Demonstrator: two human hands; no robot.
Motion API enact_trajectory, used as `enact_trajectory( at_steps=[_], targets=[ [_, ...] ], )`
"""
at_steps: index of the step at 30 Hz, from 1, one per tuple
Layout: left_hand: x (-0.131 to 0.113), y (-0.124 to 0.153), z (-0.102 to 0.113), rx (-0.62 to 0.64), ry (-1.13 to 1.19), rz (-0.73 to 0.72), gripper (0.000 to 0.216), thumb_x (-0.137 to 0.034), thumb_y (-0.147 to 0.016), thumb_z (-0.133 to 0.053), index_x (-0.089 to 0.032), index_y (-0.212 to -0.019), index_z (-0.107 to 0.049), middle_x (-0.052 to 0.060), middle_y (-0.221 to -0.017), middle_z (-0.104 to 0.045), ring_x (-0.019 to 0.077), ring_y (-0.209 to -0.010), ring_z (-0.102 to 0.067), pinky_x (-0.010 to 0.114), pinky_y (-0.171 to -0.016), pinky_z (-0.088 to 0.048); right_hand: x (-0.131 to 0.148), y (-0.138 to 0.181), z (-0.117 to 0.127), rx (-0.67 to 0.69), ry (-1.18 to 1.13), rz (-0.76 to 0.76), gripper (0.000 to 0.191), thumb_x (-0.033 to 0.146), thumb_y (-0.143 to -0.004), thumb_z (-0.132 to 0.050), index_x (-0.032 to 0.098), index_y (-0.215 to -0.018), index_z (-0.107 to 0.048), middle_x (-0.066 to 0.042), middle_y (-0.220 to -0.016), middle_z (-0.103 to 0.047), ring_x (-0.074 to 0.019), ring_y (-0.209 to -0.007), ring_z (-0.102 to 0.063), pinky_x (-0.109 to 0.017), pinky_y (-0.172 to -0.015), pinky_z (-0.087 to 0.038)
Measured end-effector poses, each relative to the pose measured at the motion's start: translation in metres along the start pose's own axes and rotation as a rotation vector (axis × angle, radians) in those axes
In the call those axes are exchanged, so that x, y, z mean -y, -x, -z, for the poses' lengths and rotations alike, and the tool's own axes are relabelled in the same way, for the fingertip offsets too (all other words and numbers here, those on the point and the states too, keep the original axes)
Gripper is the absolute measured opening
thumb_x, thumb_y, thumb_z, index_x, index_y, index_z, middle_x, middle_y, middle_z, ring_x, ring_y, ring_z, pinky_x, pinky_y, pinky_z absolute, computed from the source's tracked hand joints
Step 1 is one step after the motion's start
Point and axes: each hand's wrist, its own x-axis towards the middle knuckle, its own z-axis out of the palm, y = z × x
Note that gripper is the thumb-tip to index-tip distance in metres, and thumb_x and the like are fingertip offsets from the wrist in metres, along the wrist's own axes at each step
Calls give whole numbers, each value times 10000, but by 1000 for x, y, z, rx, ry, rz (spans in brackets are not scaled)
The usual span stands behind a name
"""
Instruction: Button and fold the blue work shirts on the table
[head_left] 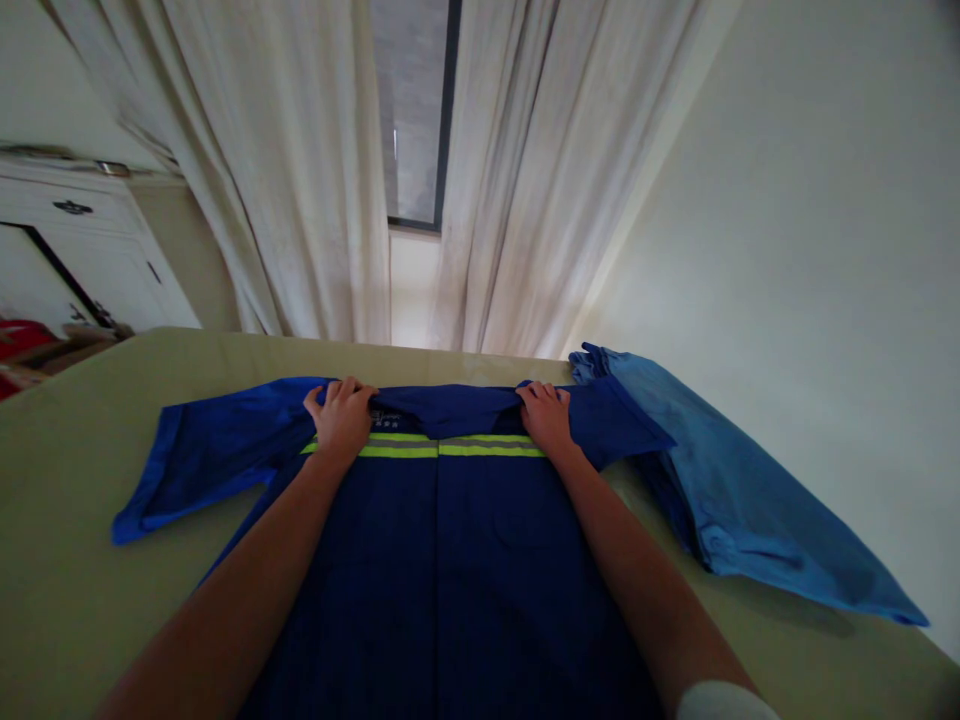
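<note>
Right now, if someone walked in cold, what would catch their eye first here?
The dark blue work jacket with its bright yellow-green reflective stripe, spread on the pale bed. The left hand and right hand grip its shoulders near the collar. A lighter blue garment lies to the right, and white curtains hang behind.

The lower part of the dark blue jacket (450, 570) is cut off by the bottom edge, and both forearms cover some of its front. The small grey print under the collar (384, 420) is too small to read. The fingertips of the left hand (342, 412) and the right hand (546, 412) curl into the cloth, so each grip is partly hidden. The white cabinet (82, 250) and a red thing (19, 340) are cut by the left edge
</note>
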Motion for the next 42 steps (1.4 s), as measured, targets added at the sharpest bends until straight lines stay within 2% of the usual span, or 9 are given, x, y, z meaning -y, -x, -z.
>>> enact_trajectory(
  at_steps=[5,8,12,16,19,24,32,37,42],
  targets=[
    [12,-6,-4,-49,89,236,396,-209,-913,-518,-259,-1169,-816,177,-1356,-593,447,-1277,-470,668,-1027,-422,-9,-3,3,-10,-16,115,223,216,-933,-595,221,-1110,-730,-130,-1384,-621,-327,-1287,-454,-448,-1107,-267],
    [20,-11,-6,-47,179,308,414,-210,-920,-507,-212,-1207,-806,196,-1297,-581,394,-1261,-509,582,-1079,-469,-18,-6,3,86,-101,283,234,196,-898,-610,210,-1108,-710,-104,-1421,-625,-301,-1305,-474,-405,-1111,-298],
    [27,-14,-9,-64,271,342,418,-213,-945,-477,-192,-1232,-780,178,-1310,-584,331,-1278,-539,489,-1133,-480,-28,-9,3,163,-69,203,466,187,-895,-611,222,-1359,-636,-117,-1338,-682,-311,-1231,-534,-418,-1041,-332],
    [28,-14,-9,-82,304,366,379,-199,-935,-488,-204,-1160,-792,155,-1406,-558,335,-1265,-576,505,-1124,-493,-40,-11,5,150,30,105,311,332,-939,-641,226,-1217,-733,-131,-1216,-703,-331,-1209,-546,-448,-1044,-324],
    [26,-13,-8,-74,318,367,383,-175,-931,-469,-212,-1144,-786,124,-1413,-582,324,-1223,-615,502,-1108,-503,-47,-11,6,137,-33,148,264,326,-999,-563,207,-1138,-753,-122,-1236,-700,-300,-1198,-569,-427,-1063,-342],
    [23,-13,-5,-71,320,385,394,-149,-915,-458,-214,-1139,-775,116,-1370,-619,323,-1189,-634,494,-1065,-518,-52,-12,7,149,-292,254,451,174,-1013,-419,204,-1409,-631,-94,-1389,-676,-229,-1262,-593,-343,-1069,-386],
    [23,-12,-4,-66,324,401,379,-165,-923,-477,-234,-1138,-781,108,-1378,-620,325,-1148,-647,511,-1070,-516,-60,-11,10,292,-33,77,365,272,-931,-593,222,-1267,-726,-116,-1251,-717,-308,-1222,-607,-405,-999,-382],
    [26,-12,-7,-65,325,390,361,-168,-934,-487,-231,-1138,-778,104,-1375,-620,309,-1169,-644,488,-1097,-510,-69,-8,12,153,73,-170,365,238,-1041,-414,188,-1227,-724,-178,-1178,-734,-339,-1151,-629,-476,-991,-379],
    [25,-13,-5,-47,305,387,351,-176,-937,-495,-218,-1138,-780,113,-1370,-626,317,-1189,-640,491,-1113,-504,-78,-1,-1,144,-20,-250,473,210,-972,-477,225,-1418,-634,-172,-1490,-584,-359,-1299,-543,-492,-1019,-422]
  ],
)
